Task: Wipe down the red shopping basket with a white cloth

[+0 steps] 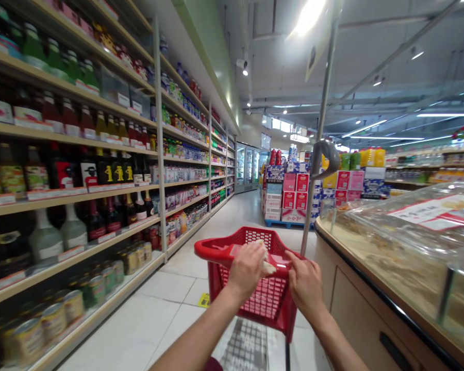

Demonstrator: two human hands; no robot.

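A red plastic shopping cart (268, 304) with a lattice basket stands in front of me in the aisle. My left hand (246, 268) is closed over a whitish crumpled cloth (269, 268), pressing it on the cart's red handle (212, 246) near the middle. Around the right end of that handle, my right hand (304, 278) is wrapped with its fingers curled. Most of the cloth is hidden under the left hand.
Shelves (131, 190) of bottles and cans line the left side. Close on the right is a display counter (348, 288) with clear covers, with a metal pole (320, 129) by its corner. Stacked boxes (290, 190) stand ahead on a blue pallet (286, 223). A tiled floor (170, 293) runs between.
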